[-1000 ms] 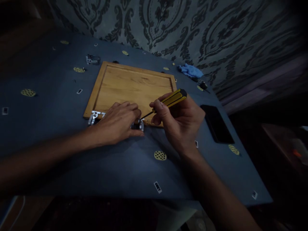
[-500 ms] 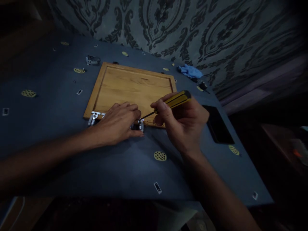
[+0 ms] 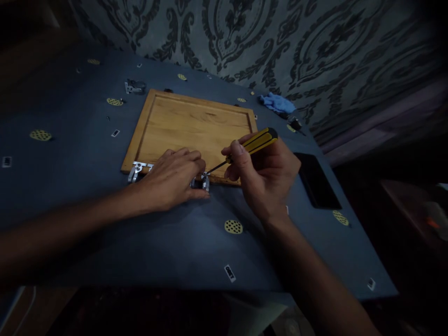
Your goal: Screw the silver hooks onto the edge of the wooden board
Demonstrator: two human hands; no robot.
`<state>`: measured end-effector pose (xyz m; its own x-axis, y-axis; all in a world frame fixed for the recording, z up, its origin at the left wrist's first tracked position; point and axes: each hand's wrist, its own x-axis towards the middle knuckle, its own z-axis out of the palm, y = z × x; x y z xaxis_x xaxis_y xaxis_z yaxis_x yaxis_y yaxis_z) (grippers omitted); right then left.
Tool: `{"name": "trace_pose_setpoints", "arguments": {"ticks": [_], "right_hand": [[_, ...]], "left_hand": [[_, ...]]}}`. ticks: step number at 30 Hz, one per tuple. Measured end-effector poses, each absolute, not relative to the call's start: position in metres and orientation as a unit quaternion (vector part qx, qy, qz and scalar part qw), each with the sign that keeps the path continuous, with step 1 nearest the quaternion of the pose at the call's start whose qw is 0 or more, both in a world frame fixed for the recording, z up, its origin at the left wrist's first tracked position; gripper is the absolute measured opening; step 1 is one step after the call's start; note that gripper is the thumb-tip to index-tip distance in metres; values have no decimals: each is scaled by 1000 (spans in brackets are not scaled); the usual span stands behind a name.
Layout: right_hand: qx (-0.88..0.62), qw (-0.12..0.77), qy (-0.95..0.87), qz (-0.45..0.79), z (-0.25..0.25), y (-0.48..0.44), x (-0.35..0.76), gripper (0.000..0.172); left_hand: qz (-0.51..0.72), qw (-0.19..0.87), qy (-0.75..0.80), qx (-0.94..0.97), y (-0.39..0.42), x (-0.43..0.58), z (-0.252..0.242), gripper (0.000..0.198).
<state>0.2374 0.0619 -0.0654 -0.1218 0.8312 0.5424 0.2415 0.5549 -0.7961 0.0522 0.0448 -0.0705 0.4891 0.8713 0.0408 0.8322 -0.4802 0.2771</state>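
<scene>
A framed wooden panel (image 3: pixel 196 123), like a small cabinet door, lies flat on the table. Metal hinges sit along its near edge: one hinge (image 3: pixel 136 171) at the left corner, another hinge (image 3: pixel 206 182) partly covered by my left hand (image 3: pixel 175 182). That hand's fingers and thumb close around the right-hand hinge at the panel edge. My right hand (image 3: pixel 268 179) is wrapped round a yellow-and-black screwdriver (image 3: pixel 259 141), tilted down to the left. Its tip meets the right-hand hinge beside my left fingertips; the screw head is too small to make out.
A loose hinge (image 3: pixel 135 87) lies beyond the panel's far left corner. A blue cloth or glove (image 3: pixel 277 102) rests at the back right, near a small dark object (image 3: pixel 295 123). A black phone or tablet (image 3: pixel 318 181) lies right of my right hand. A patterned wall (image 3: pixel 238 37) borders the table.
My right hand has shifted slightly and turned the screwdriver handle a little, its thumb now higher on the handle. The tip stays at the hinge, and my left hand holds its place.
</scene>
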Motion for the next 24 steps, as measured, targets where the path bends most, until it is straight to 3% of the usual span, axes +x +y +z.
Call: {"name": "trace_pose_setpoints", "arguments": {"ticks": [24], "right_hand": [[-376, 569, -657, 322, -57, 53, 232, 16]], "left_hand": [[69, 140, 503, 850, 44, 55, -65, 41]]}}
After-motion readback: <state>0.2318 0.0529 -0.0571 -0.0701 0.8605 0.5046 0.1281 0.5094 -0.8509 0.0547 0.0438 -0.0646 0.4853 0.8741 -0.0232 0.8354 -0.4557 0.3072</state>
